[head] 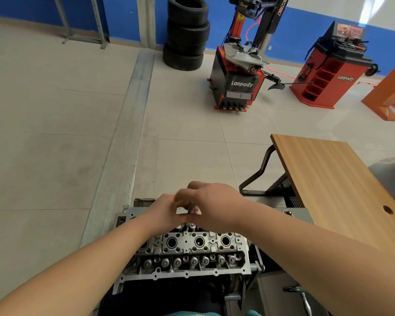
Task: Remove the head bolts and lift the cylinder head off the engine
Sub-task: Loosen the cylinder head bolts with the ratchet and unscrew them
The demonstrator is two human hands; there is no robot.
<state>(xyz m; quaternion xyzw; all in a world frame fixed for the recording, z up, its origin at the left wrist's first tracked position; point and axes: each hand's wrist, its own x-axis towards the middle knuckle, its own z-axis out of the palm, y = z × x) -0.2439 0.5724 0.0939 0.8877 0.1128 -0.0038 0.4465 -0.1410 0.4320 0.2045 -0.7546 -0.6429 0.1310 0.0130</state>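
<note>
The grey metal cylinder head (187, 254) sits on the engine low in the middle of the head view, with valve springs and open round bores showing. Over its far edge both hands meet around an upright metal socket tool (191, 209). My left hand (163, 212) holds the tool from the left with curled fingers. My right hand (214, 205) grips it from the right and above. The fingers are motion-blurred, and the tool's lower end and the bolt under it are hidden.
A wooden table (328, 179) stands close on the right, and a ratchet (302, 295) lies below it. Farther off on the tiled floor stand a stack of tyres (187, 33), a red tyre changer (240, 76) and a red wheel balancer (331, 71).
</note>
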